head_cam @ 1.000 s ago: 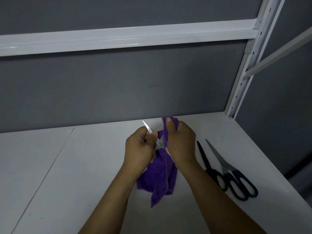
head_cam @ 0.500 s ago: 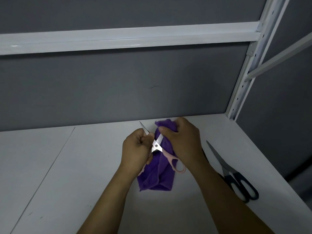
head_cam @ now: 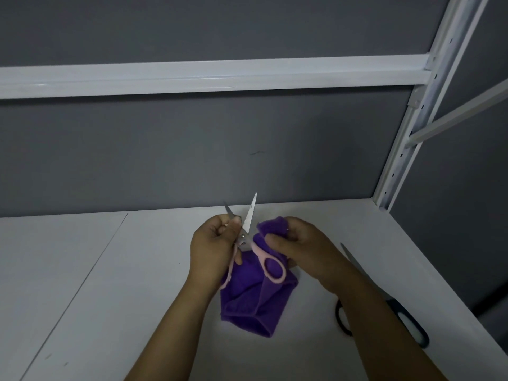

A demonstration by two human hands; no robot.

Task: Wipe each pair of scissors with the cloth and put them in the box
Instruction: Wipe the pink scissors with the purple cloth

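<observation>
Centre frame, the left hand curls round the pink scissors. Their blades are spread and point up, with one handle mostly hidden behind the palm. The right hand pinches the top of the purple cloth, which hangs to the white shelf. At lower right, black scissors lie partly behind the right forearm, and I cannot tell how many pairs there are.

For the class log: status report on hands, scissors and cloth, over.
Copy: left hand grips pink scissors, blades open; right hand grips purple cloth. Spare black scissors lie on shelf, partly behind right forearm.
</observation>
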